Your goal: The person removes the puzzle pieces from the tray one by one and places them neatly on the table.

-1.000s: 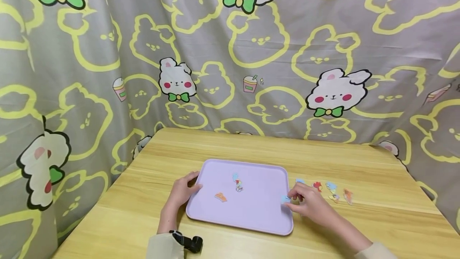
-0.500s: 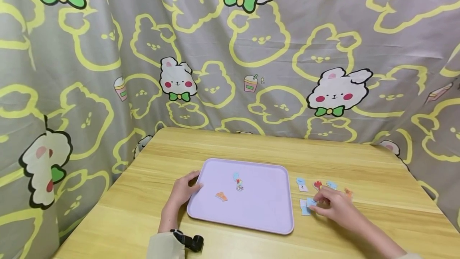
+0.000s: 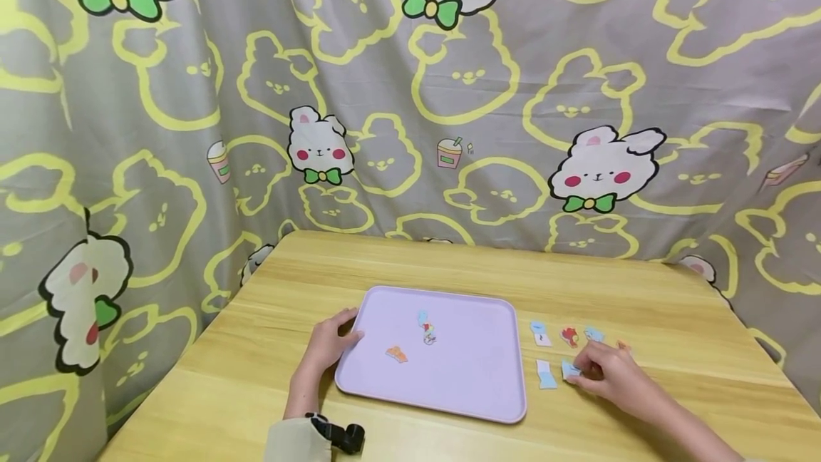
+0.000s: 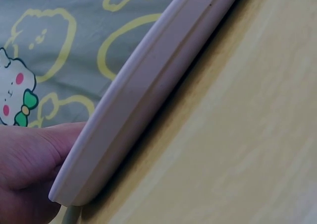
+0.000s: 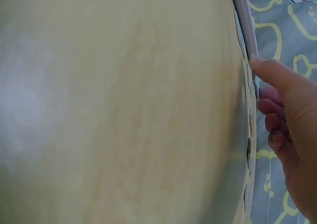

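Observation:
A lilac tray (image 3: 462, 376) lies on the wooden table. My left hand (image 3: 330, 341) holds its left edge, thumb over the rim; in the left wrist view part of that hand (image 4: 34, 159) shows behind the tray's wall (image 4: 129, 95). To the right of the tray, my right hand (image 3: 612, 376) pinches a light blue cut-out puzzle piece (image 3: 568, 371) close over the table, its far part covered by the fingers. The right wrist view has the thumb and fingers (image 5: 277, 73) at the row of flat pieces, seen edge-on. On the tray lie an orange piece (image 3: 396, 354) and a small joined blue-and-red group (image 3: 426, 328).
Beside the right hand lie a blue-and-white piece (image 3: 540, 334), another pale blue one (image 3: 545, 375), a red one (image 3: 569, 336), a blue one (image 3: 594, 334) and a partly hidden orange one (image 3: 623, 345). A patterned curtain (image 3: 385, 91) hangs behind the table (image 3: 487, 255).
My right hand has carried the light blue piece from over the tray's right rim rightward to the table among the other pieces. The left hand stays at the tray's edge.

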`<state>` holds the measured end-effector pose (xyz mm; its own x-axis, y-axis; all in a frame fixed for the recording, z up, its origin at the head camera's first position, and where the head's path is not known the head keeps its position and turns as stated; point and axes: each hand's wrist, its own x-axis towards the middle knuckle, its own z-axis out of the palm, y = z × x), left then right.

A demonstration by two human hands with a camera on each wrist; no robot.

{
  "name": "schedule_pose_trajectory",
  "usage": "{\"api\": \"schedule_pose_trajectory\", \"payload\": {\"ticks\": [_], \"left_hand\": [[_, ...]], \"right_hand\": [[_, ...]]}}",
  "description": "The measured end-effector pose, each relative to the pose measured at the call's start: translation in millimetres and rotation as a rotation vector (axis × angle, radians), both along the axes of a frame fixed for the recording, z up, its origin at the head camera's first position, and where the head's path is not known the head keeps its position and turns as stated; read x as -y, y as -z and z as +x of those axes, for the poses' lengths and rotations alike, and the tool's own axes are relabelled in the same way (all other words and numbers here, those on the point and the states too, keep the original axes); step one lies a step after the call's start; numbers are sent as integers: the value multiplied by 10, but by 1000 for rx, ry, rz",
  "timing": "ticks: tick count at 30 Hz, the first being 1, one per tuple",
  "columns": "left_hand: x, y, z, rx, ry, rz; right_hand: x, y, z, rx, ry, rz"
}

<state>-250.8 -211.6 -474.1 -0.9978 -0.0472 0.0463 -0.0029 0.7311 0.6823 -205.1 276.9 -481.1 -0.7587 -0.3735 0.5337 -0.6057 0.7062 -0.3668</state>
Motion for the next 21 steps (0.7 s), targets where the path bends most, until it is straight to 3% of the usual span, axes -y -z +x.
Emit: {"api": "schedule_pose_trajectory", "payload": {"ticks": [4, 21], "left_hand": [[-1, 6, 12, 5, 3, 16], [18, -9, 10, 7, 9, 24]], "right_hand": [[-12, 15, 13, 35, -14, -10], [69, -61, 25, 21, 47, 96]]}}
